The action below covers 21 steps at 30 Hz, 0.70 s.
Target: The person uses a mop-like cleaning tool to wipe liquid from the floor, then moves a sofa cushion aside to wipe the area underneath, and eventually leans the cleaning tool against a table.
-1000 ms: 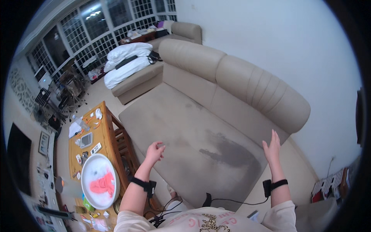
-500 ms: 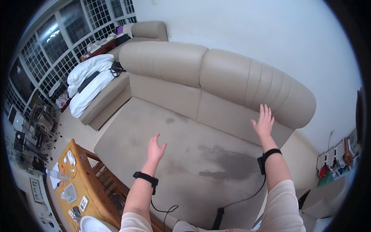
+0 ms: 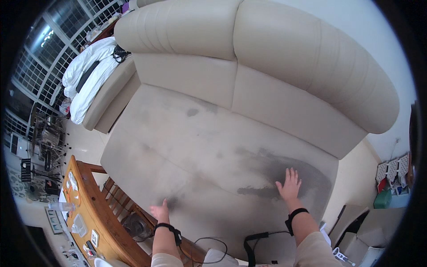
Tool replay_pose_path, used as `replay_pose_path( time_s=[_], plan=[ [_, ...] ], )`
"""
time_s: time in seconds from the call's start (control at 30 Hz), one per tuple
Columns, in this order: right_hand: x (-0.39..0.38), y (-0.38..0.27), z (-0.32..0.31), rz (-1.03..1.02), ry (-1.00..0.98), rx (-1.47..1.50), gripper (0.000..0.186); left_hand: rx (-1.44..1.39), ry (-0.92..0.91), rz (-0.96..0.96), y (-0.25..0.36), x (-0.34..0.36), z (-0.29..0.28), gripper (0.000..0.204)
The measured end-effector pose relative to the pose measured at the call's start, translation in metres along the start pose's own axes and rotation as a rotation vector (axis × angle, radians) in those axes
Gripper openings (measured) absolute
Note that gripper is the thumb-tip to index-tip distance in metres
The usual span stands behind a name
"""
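My left hand (image 3: 160, 209) is at the lower left of the beige sofa seat (image 3: 195, 138), fingers apart, holding nothing. My right hand (image 3: 289, 184) is spread out over a large dark stain (image 3: 311, 178) on the seat's right part, also empty. I cannot tell whether either hand touches the surface. Black straps with small devices circle both forearms, and a cable (image 3: 211, 238) loops between them. Two tall padded backrest cushions (image 3: 311, 58) run along the far side. Smaller dark blotches (image 3: 192, 112) mark the seat.
A wooden table (image 3: 111, 238) with a clear bottle and small items stands at the left. White bedding (image 3: 86, 84) lies on the far-left sofa section. Stands and chairs (image 3: 49, 138) are by the windows. Stacked items (image 3: 393, 175) and beige cushions (image 3: 371, 227) are at the right.
My view has moved closer over the seat. My right hand has come down from near the backrest onto the stained area; my left has lowered. The basin has mostly left view.
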State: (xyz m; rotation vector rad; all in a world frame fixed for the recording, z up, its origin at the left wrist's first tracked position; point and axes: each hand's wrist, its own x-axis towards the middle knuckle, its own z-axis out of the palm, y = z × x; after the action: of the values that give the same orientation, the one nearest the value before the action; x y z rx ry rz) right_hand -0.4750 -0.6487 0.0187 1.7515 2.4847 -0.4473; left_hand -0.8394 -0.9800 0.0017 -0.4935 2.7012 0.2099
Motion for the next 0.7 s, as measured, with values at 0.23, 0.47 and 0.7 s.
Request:
replay_pose_path(
  time_s=[0.23,0.47,0.7],
  plan=[
    [0.025,-0.074,0.042,-0.188,-0.055,-0.057,0.066,-0.176,0.109,-0.214,-0.049,0.052,0.055,0.104],
    [0.081,-0.093,0.068,-0.157,-0.022,-0.111,0.067,0.069,0.129,-0.208,-0.002,0.024,0.054,0.095],
    [0.113,-0.095,0.056,-0.158,0.062,-0.189,0.067,0.176,0.315,-0.193,0.039,0.0,0.054,0.086]
  ],
)
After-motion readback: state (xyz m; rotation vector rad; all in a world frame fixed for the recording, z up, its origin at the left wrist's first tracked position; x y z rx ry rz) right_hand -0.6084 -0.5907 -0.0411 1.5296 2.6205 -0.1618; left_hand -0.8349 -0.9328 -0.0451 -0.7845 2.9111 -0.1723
